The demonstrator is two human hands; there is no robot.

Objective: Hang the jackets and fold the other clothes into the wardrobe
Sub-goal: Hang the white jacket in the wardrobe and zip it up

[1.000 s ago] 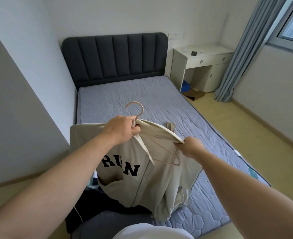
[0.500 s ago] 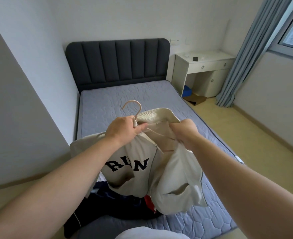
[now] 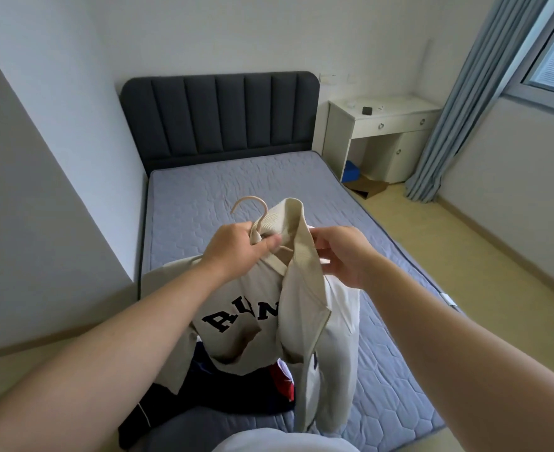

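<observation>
dark navy block letters "RUN", arched row, printed on chest panel of cream jacket, last letter partly covered by the jacket's other front panel edge

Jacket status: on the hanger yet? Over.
Left hand grips hanger neck. Right hand pinches collar. Jacket held above bed, dark clothes below.

The left hand grips the hanger at its neck, holding the cream jacket above the bed; the right hand pinches the jacket's collar edge beside it. Dark clothes lie on the bed under the jacket; a white desk stands beside the headboard
</observation>
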